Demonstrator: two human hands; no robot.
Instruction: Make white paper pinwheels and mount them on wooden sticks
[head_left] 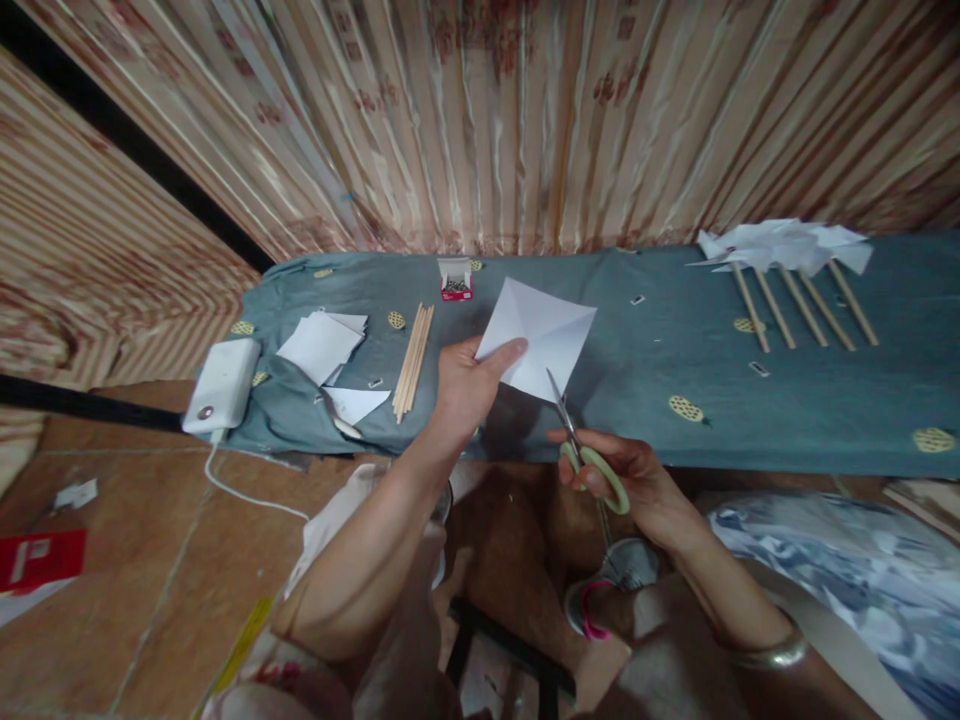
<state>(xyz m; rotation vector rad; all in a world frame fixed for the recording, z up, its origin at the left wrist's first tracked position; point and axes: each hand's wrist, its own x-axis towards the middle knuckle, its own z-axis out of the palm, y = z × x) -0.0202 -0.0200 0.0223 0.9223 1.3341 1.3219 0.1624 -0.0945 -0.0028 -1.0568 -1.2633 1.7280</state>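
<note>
My left hand [471,378] pinches a square of white paper [538,325] by its left side, thumb on top. Faint crease lines cross the sheet. In my right hand [626,475] is a pair of scissors [589,465] with pale green handles, fingers through the loops. The blades point up and away from me and meet the paper's near corner; whether they have cut into it I cannot tell. Left of my hands lies a bundle of thin wooden sticks [413,362]. Beyond it stands a small open red and white box [456,282] with small metal pieces inside.
A stack of white paper squares [319,345] and a loose paper piece [356,404] lie on the blue-green cloth [600,410]. A white device with a cable [225,385] sits at the left end. Several paper pinwheels on sticks [787,250] rest at the far right. A curtain [480,130] hangs behind.
</note>
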